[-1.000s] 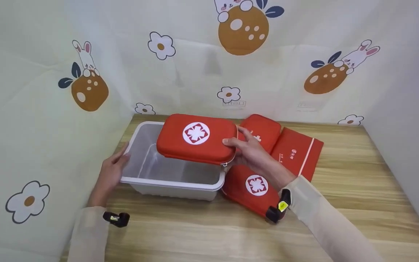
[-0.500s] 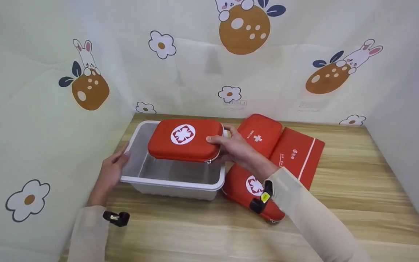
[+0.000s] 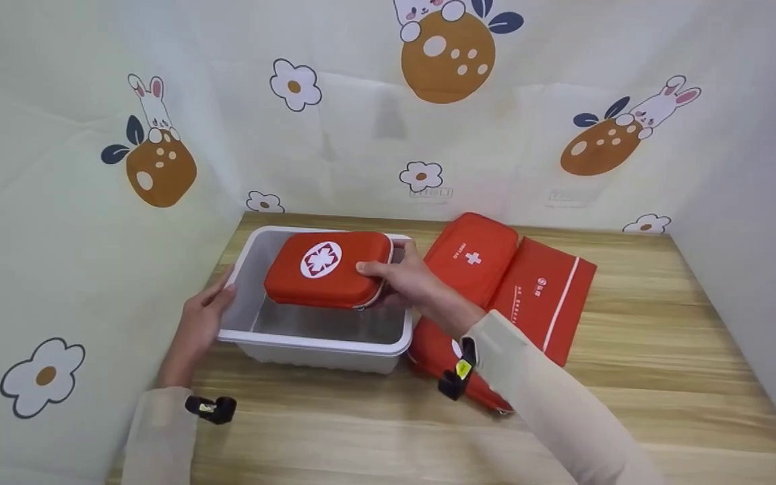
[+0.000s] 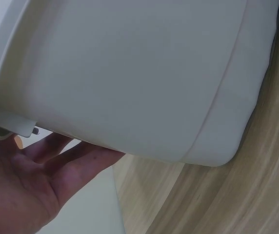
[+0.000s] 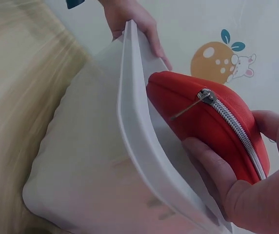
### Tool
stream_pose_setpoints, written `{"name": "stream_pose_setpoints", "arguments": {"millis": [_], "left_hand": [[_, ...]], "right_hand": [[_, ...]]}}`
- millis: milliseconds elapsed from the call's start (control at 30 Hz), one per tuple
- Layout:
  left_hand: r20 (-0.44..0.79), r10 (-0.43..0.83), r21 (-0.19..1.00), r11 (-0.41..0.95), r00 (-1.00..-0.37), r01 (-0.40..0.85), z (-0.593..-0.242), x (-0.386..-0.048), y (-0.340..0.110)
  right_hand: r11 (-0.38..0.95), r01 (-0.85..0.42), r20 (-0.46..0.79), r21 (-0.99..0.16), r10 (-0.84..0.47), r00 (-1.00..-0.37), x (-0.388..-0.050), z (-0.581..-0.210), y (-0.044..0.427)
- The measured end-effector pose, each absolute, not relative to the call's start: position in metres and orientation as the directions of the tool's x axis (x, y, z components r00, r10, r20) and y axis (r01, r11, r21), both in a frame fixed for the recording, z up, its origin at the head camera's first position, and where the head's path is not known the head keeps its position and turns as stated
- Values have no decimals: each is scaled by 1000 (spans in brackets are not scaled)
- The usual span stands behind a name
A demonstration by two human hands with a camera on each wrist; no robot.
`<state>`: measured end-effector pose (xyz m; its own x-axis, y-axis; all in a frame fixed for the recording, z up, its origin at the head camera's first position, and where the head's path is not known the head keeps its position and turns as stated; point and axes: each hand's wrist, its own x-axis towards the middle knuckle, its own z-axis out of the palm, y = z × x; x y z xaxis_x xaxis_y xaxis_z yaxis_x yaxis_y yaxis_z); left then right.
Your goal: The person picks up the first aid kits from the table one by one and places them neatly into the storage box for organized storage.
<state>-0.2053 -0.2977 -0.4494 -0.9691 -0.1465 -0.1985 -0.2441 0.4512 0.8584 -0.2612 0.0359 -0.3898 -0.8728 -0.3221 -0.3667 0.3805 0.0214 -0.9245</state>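
Observation:
My right hand (image 3: 413, 277) grips a red zippered first-aid case (image 3: 361, 246), thumb on its top and fingers beneath its right end. A white cross emblem marks the lid. In the head view the case hangs tilted within the mouth of a white plastic bin (image 3: 320, 343). The case's silver zipper (image 5: 234, 124) faces the right wrist camera. At the bin's left side, my left hand (image 3: 203, 316) holds the rim, thumb over the edge; the left wrist view shows fingers (image 4: 88, 165) along the outer wall.
Right of the bin lie a red first-aid case (image 3: 479, 252) with a small white cross, a flat red pouch (image 3: 550, 289) with a white stripe, and another red case (image 3: 432, 347) partly under my right forearm. Patterned cloth walls (image 3: 354, 141) surround the wooden table (image 3: 320, 431).
My right hand has carried the red case leftward and down, from above the bin's right part into its mouth. The left hand keeps its place on the rim.

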Motion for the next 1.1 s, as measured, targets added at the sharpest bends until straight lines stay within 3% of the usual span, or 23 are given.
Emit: {"name": "stream_pose_setpoints", "arguments": {"millis": [1100], "left_hand": [[-140, -130, 869, 460, -982, -185, -451, -204, -300]], "right_hand": [[246, 372, -435, -895, -294, -851, -251, -421, -5]]}}
